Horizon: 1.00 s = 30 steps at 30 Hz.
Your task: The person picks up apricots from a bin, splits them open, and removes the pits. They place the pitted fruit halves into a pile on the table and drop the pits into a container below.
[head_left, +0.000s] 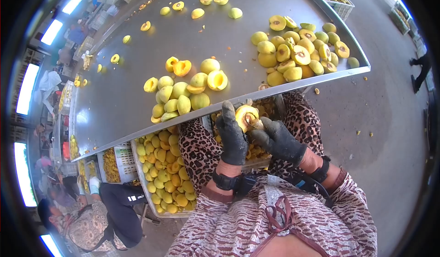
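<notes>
My left hand (233, 137), in a dark glove, is wrapped round a halved yellow peach (243, 114) at the table's near edge. The peach's cut face, with a brown middle, is turned toward my right hand (283, 141). That hand, gloved too, is closed against the peach's right side; what its fingers hold is hidden. Just beyond my hands, a pile of whole-looking and halved peaches (181, 90) lies on the metal table (220, 37). A larger pile of cut peaches, several with pits showing (301, 55), lies to the right.
A raised metal rim (192, 115) edges the table. Below it, a crate (137, 165) full of peach halves stands left of my legs, and a container of yellow pieces (256, 151) sits between them. Another person (96, 215) sits at lower left. More crates (341, 9) stand beyond.
</notes>
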Each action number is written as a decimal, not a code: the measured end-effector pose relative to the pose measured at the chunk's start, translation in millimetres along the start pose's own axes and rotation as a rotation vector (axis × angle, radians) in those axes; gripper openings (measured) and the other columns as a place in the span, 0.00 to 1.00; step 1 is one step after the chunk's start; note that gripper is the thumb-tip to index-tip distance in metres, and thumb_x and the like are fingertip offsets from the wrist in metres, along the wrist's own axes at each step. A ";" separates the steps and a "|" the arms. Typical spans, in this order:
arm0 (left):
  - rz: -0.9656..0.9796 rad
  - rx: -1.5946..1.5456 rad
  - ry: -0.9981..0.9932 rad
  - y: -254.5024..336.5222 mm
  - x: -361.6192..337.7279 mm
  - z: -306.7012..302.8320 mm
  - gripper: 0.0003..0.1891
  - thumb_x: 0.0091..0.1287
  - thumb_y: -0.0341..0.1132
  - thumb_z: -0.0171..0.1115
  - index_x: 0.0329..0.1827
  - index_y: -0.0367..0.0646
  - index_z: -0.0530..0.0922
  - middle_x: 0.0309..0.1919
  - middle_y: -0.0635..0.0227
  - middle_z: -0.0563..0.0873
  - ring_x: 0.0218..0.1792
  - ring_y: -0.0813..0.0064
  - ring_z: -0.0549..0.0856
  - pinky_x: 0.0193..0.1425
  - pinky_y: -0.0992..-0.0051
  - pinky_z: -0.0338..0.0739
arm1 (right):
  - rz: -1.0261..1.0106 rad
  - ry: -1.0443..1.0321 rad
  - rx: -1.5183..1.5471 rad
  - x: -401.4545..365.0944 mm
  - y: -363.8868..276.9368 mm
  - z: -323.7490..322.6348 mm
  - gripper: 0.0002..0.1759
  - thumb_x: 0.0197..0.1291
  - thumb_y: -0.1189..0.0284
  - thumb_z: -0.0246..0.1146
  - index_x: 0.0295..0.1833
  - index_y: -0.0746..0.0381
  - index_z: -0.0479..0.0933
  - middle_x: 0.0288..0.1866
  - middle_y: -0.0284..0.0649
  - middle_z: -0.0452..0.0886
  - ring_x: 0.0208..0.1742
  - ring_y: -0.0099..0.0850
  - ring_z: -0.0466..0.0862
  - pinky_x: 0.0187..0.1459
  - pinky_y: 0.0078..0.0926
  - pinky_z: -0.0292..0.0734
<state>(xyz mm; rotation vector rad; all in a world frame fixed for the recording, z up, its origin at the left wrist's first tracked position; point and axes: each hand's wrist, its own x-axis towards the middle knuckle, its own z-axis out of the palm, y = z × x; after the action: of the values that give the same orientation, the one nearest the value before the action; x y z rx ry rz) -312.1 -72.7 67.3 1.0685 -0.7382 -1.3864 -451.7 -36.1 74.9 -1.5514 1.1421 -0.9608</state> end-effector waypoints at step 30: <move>-0.035 -0.065 -0.096 19.2 -7.4 2.2 0.30 0.77 0.55 0.47 0.47 0.31 0.81 0.38 0.57 0.87 0.38 0.70 0.87 0.45 0.74 0.83 | 0.026 -0.129 -0.118 0.9 -31.3 -17.5 0.12 0.68 0.68 0.60 0.44 0.69 0.74 0.28 0.51 0.80 0.28 0.38 0.80 0.34 0.35 0.74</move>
<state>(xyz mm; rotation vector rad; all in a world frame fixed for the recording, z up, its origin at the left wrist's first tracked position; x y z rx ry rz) -307.0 -68.1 86.8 0.9735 -0.7418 -1.4907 -461.1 -37.6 109.5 -1.6634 1.1414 -0.7757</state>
